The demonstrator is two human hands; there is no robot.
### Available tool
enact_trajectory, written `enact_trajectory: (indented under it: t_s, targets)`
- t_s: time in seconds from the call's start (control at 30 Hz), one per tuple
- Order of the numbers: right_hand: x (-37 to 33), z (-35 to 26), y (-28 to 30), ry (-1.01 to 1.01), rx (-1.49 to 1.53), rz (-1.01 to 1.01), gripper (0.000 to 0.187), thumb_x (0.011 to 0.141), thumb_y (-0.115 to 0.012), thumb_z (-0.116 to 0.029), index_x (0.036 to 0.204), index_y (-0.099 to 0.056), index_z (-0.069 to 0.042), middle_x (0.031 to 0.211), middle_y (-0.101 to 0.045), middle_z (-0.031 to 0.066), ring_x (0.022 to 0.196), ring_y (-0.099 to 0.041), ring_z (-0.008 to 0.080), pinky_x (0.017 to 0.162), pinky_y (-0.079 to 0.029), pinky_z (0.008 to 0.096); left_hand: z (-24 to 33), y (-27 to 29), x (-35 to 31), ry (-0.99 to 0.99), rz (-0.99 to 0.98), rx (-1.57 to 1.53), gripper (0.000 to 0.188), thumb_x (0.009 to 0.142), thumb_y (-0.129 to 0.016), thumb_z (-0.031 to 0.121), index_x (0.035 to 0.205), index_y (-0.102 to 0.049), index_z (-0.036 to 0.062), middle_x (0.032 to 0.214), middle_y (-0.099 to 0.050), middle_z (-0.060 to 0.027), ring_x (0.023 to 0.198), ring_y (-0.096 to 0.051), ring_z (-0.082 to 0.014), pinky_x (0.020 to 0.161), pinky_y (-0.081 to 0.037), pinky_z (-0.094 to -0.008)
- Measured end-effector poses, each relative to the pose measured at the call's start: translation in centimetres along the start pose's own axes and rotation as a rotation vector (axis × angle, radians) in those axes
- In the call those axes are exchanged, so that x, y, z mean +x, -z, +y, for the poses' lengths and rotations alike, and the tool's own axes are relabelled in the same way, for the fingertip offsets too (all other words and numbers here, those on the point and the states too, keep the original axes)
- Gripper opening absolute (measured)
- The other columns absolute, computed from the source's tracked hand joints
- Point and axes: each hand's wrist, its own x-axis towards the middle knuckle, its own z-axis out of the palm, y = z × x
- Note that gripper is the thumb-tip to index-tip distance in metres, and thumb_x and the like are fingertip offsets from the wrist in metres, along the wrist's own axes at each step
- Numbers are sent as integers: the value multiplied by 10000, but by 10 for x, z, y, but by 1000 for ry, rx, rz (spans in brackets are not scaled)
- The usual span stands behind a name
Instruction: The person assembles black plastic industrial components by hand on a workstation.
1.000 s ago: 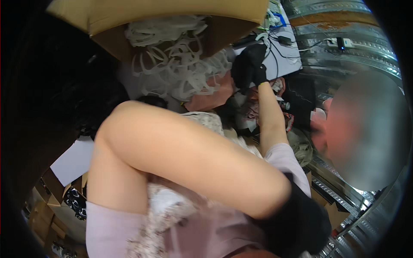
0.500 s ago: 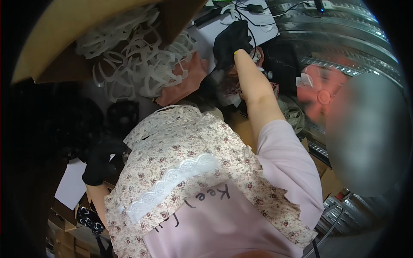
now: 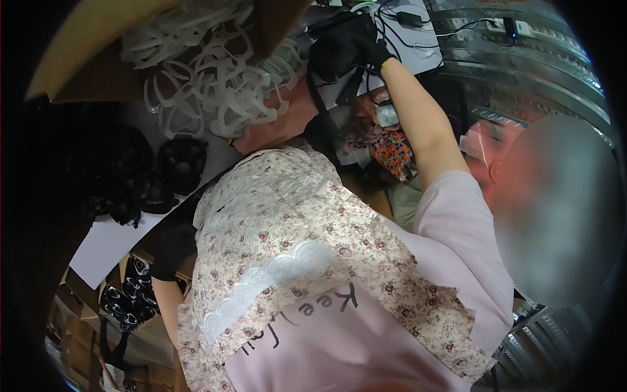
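Observation:
My right hand (image 3: 366, 40), in a black glove, reaches to the far table. Its fingers curl at a rounded dark item with a strap (image 3: 333, 60); black on black, the kind cannot be made out. Next to it are black cables (image 3: 390, 29) and a salmon-coloured cloth (image 3: 287, 117). My left hand (image 3: 175, 249), also black-gloved, hangs low by the left edge of my floral apron (image 3: 281, 189). Its fingers are hidden in shadow. Nearest to it are the table's white edge (image 3: 108, 248) and several black moulded pieces (image 3: 181, 163).
A cardboard box (image 3: 85, 59) at the upper left holds many translucent white plastic frames (image 3: 215, 78). To the right stand a red fan (image 3: 486, 153) and a blurred grey oval (image 3: 555, 209). Patterned cloth (image 3: 393, 155) lies below my right arm. Boxes with black-and-white items (image 3: 134, 294) sit lower left.
My right hand has shifted slightly left and away, the dark strapped item now showing at it. My left hand has dropped lower, off the table's edge. The view has turned a little.

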Motion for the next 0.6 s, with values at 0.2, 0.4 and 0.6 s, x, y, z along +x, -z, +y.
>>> enact_trajectory:
  t_s: [0.2,0.4,0.6]
  targets:
    - [-8,16,-8,247,-494,304,429,888,-650,-243,1271,-549,-76,1183,-617,119,1082,-581,265,935,-483,385,-41,24,-11,-96,238,129,270,800,-643,-63,1064,-625,-7,821,-628,-57,720,-584,-138,641,-488,-273]
    - [-9,31,-14,211,-904,568,268,911,-610,-196,1128,-608,-38,1006,-670,121,894,-630,251,850,-506,393,-47,37,-16,42,209,73,266,803,-650,-37,1064,-642,12,872,-639,-50,777,-595,-143,700,-498,-286]
    - [-17,-26,-2,159,-373,372,510,961,-482,-380,1415,-464,-149,1444,-437,177,1319,-436,351,1102,-357,409,-53,50,-21,206,199,14,262,807,-656,-11,1065,-658,32,922,-650,-44,833,-607,-149,759,-508,-300]
